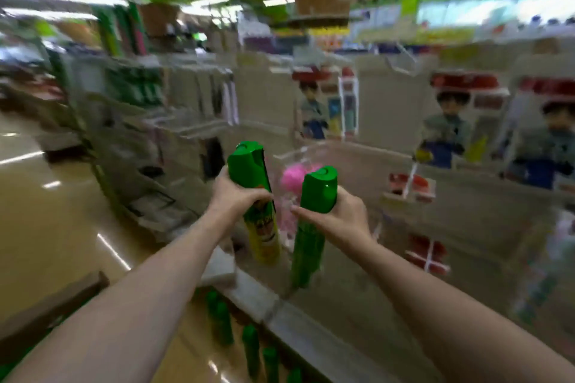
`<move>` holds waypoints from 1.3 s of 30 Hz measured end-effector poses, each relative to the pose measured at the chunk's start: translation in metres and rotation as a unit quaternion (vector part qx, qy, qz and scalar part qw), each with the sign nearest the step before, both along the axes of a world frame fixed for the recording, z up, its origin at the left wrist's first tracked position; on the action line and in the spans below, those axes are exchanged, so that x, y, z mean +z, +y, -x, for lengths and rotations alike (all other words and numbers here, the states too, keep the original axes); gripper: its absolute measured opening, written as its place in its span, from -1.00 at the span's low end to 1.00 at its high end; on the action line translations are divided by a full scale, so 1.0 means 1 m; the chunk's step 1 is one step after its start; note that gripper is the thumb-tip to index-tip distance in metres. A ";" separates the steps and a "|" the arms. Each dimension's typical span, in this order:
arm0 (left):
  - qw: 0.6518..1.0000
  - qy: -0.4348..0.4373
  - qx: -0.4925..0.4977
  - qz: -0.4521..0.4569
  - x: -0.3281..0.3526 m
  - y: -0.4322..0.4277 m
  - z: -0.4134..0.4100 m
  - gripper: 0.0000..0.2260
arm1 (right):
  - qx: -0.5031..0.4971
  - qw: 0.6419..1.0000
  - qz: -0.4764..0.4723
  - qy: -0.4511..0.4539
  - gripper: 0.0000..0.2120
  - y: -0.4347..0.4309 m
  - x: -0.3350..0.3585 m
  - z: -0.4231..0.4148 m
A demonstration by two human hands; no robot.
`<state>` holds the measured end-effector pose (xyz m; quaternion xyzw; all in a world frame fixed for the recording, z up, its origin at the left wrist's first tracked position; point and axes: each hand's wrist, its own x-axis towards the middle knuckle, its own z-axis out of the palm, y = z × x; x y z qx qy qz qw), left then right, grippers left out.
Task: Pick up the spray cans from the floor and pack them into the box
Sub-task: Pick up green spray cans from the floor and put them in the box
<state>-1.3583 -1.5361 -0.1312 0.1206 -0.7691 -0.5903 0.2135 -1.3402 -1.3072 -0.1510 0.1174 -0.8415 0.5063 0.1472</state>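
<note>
The person holds one spray can in each hand, both raised in front of the chest and roughly upright. The left hand (236, 197) wraps its fingers around the yellow-labelled can (249, 165) just below the green cap. The right hand (345, 214) grips the all-green can (319, 190) at the same height, with the index finger stretched along its side. Gripping high near the caps probably comes from lifting the cans off the ground, and taking two at once halves the trips.

More green cans (250, 342) stand on the glossy floor (62, 227) near the person's feet, close beside the shelf base (280, 311) — so the task looks far from finished. A brown cardboard edge (53, 305) at the near left may be the box, though blur leaves that uncertain. If so, both cans must travel left and down. A pink item (292, 179) sits on the shelving just beyond the two cans.
</note>
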 end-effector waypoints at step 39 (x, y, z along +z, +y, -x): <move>0.919 0.090 0.385 0.006 0.058 -0.648 -0.044 -0.24 | 0.523 0.830 0.181 -0.063 -0.60 -0.789 0.076 0.155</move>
